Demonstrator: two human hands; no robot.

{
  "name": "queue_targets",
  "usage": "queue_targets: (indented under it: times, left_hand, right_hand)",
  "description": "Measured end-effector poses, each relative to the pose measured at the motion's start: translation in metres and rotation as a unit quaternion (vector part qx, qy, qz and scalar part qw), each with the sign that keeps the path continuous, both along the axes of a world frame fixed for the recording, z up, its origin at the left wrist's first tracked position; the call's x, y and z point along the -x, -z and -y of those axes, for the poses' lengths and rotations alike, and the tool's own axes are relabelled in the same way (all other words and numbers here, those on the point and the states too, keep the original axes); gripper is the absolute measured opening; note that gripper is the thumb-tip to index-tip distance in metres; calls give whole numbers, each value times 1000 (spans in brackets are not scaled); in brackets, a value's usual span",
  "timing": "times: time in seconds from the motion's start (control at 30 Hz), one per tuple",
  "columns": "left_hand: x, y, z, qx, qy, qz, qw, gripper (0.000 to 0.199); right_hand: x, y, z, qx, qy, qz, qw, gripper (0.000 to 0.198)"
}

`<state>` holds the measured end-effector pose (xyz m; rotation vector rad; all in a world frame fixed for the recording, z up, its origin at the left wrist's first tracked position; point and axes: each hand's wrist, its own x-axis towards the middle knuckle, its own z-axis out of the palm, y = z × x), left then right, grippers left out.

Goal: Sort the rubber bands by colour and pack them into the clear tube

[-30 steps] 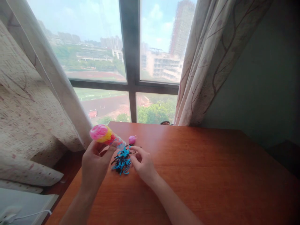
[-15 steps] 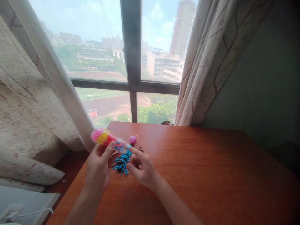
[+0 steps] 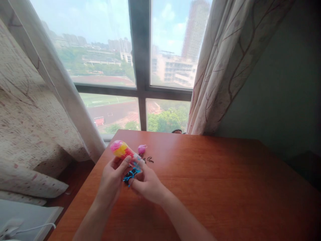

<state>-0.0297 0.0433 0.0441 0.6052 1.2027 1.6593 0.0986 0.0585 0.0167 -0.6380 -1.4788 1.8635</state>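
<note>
My left hand (image 3: 114,175) is closed round a clear plastic container (image 3: 124,152) filled with pink, yellow, red and blue bands in layers. Its rounded pink end tilts up to the left, its narrow end down to the right. At that narrow end is my right hand (image 3: 146,182), its index finger stretched to the mouth; whether the fingertip is inside, I cannot tell. The right thumb is apart from the index finger, by a pile of blue and black bands (image 3: 130,175) on the table. The hands partly hide this pile.
A small round pink object with a loop (image 3: 142,149) lies behind the hands. Several loose black bands (image 3: 149,159) are beside it on the brown wooden table (image 3: 213,187). Beyond stand a window and curtains (image 3: 210,83). At lower left is a white surface with a cable (image 3: 37,229).
My left hand and the container have moved right and slightly down, closer to my right hand. The right hand has shifted slightly left, and more of the band pile is covered.
</note>
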Motion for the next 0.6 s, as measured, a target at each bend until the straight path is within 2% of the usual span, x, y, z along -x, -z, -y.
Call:
queue_targets:
  times: [0.1, 0.2, 0.33, 0.43, 0.53, 0.6]
  left_hand:
    - [6, -1, 0, -10, -28, -17, 999, 39]
    - [9, -5, 1, -13, -42, -40, 998, 38]
    - [14, -9, 1, -31, -73, -72, 994, 37]
    - [21, -11, 1, -34, -71, -133, 988, 36]
    - [26, -13, 4, -44, -85, -172, 980, 32]
    - [28, -16, 6, -53, -91, -197, 975, 30]
  right_hand:
    - [-1, -5, 1, 144, -77, -85, 983, 78]
    - [-2, -2, -1, 178, -66, -105, 976, 74]
    - [0, 9, -5, 106, -5, -28, 994, 65]
    - [0, 12, -8, -2, 49, 17, 999, 56]
    - [-5, 10, -12, -120, 132, 79, 981, 38]
    - [-11, 8, -16, -162, 178, 116, 964, 30]
